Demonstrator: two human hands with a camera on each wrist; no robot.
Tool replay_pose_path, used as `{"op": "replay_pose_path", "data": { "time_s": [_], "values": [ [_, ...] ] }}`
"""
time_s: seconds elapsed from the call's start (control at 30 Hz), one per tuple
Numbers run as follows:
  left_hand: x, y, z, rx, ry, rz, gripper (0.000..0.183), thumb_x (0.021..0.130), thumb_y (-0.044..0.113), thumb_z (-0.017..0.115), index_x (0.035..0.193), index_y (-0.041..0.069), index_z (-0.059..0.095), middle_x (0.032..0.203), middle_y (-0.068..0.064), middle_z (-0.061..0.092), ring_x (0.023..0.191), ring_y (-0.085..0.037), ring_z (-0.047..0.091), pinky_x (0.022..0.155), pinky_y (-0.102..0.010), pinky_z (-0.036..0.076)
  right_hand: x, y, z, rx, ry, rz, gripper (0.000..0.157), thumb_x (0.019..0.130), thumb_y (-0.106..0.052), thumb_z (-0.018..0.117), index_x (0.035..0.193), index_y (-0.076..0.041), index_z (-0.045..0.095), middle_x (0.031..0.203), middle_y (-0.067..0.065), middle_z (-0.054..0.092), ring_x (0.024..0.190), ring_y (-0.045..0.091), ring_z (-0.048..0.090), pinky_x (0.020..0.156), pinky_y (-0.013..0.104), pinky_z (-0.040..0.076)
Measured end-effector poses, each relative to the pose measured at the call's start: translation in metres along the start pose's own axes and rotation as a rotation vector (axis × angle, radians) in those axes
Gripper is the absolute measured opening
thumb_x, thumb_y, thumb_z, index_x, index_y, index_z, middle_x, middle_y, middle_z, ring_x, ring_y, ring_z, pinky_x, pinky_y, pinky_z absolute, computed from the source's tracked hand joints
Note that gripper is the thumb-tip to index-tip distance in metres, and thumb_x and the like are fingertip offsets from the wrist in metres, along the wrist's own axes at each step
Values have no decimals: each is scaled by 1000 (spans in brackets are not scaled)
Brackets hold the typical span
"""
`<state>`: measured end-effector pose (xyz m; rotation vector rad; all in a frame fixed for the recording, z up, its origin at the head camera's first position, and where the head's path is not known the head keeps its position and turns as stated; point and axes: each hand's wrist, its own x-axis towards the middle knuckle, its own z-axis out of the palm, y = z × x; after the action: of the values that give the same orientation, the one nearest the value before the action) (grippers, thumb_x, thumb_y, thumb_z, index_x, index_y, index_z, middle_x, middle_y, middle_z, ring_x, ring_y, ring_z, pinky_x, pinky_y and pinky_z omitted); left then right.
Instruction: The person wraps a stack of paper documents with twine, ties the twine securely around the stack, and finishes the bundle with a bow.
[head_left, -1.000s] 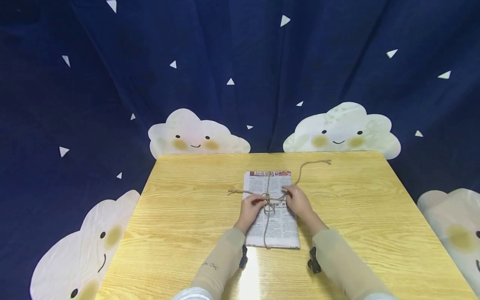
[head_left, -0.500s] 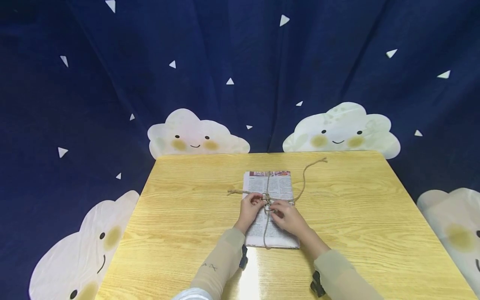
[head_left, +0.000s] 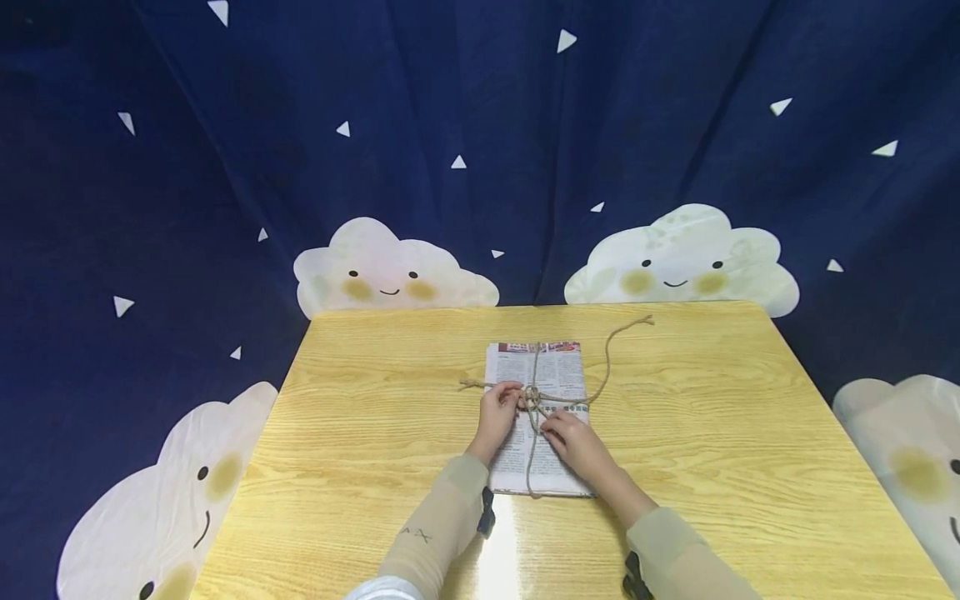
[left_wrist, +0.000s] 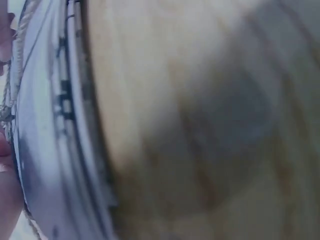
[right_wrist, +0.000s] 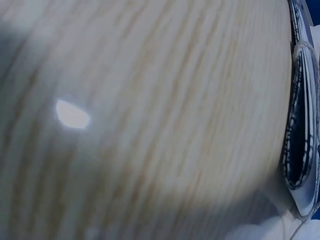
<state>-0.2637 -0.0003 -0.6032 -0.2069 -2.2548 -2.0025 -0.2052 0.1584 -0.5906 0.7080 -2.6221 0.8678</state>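
Observation:
A folded newspaper stack [head_left: 555, 475] lies on the table, bound crosswise with brown twine [head_left: 608, 358]. Its knot [head_left: 532, 395] sits on top, near the middle. My left hand [head_left: 495, 421] pinches the twine just left of the knot. Below and right of the knot, my right hand [head_left: 579, 443] pinches a short strand running down from it; the fingertips partly hide that strand. One twine tail trails off to the far right, the other pokes out left. Folded layers of newspaper [left_wrist: 65, 100] fill the left edge of the left wrist view.
The light wooden table [head_left: 375, 400] extends around the stack on all sides. Behind it hangs a dark blue curtain [head_left: 420, 100] with white triangles and smiling clouds. In the right wrist view, the stack's folded edge [right_wrist: 300, 125] stands at the right.
My right hand has let go of the twine at the stack's right edge, moved left to the knot, then drawn slightly down with the strand. My left hand has stayed near the knot.

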Motion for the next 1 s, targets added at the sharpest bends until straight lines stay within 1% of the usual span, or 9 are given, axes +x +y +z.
{"op": "replay_pose_path", "data": {
  "time_s": [0.1, 0.2, 0.27, 0.4, 0.57, 0.67, 0.77, 0.87, 1.0],
  "values": [
    [2, 3, 1, 29, -24, -23, 9, 84, -2, 61, 89, -8, 65, 81, -20, 64, 66, -19, 61, 55, -17, 48, -3, -1, 1, -1, 4, 14, 11, 77, -2, 70, 87, -5, 68, 91, 3, 62, 87, 21, 61, 81, 36, 51],
    [5, 6, 1, 130, -80, -27, 9, 83, 5, 65, 87, -2, 69, 86, -12, 64, 72, -12, 59, 61, -17, 49, -5, -1, 3, 6, 30, 7, 12, 76, 0, 70, 88, -5, 67, 91, 2, 62, 87, 20, 61, 81, 35, 51],
    [7, 9, 0, 205, -131, -6, 11, 84, 9, 65, 89, 1, 71, 90, -9, 63, 79, -14, 59, 67, -19, 49, -6, 0, 4, 21, 55, -7, 13, 76, 1, 69, 88, -5, 68, 91, 2, 62, 87, 20, 61, 81, 35, 51],
    [10, 16, 1, 297, -231, 22, 16, 85, 11, 64, 96, 1, 71, 91, -10, 62, 85, -21, 57, 72, -22, 49, -9, 2, 7, 35, 97, -14, 13, 76, 2, 70, 87, -5, 67, 91, 2, 62, 87, 20, 62, 80, 34, 51],
    [15, 21, 7, 398, -332, -12, 21, 85, 13, 65, 103, 3, 69, 94, -10, 64, 86, -20, 58, 74, -22, 48, -11, 5, 10, 39, 111, -14, 13, 75, 1, 71, 85, -6, 67, 89, 1, 63, 86, 18, 62, 79, 32, 52],
    [17, 22, 10, 502, -384, -16, 20, 84, 15, 66, 101, 5, 70, 87, -6, 62, 78, -15, 55, 68, -20, 46, -12, 5, 10, 49, 104, -12, 13, 75, 1, 71, 85, -7, 67, 89, 1, 63, 86, 18, 62, 78, 32, 52],
    [18, 21, 12, 594, -413, 9, 13, 84, 15, 66, 89, 6, 72, 73, -1, 53, 67, -11, 45, 58, -18, 38, -12, 5, 9, 64, 99, -4, 13, 76, 2, 70, 85, -7, 67, 89, 1, 63, 86, 19, 62, 78, 33, 52],
    [18, 20, 12, 578, -404, 7, 11, 86, 14, 64, 80, 6, 69, 70, -1, 49, 64, -10, 41, 56, -19, 35, -12, 5, 9, 84, 105, 22, 13, 76, 2, 69, 85, -6, 66, 88, 1, 63, 83, 18, 62, 76, 32, 52],
    [15, 19, 9, 442, -332, -16, 10, 86, 10, 63, 85, 4, 70, 81, -4, 62, 71, -10, 53, 62, -19, 45, -10, 8, 8, 162, 148, 133, 17, 75, 6, 66, 88, -4, 63, 79, 3, 61, 70, 11, 56, 62, 23, 51]
  ]
}}
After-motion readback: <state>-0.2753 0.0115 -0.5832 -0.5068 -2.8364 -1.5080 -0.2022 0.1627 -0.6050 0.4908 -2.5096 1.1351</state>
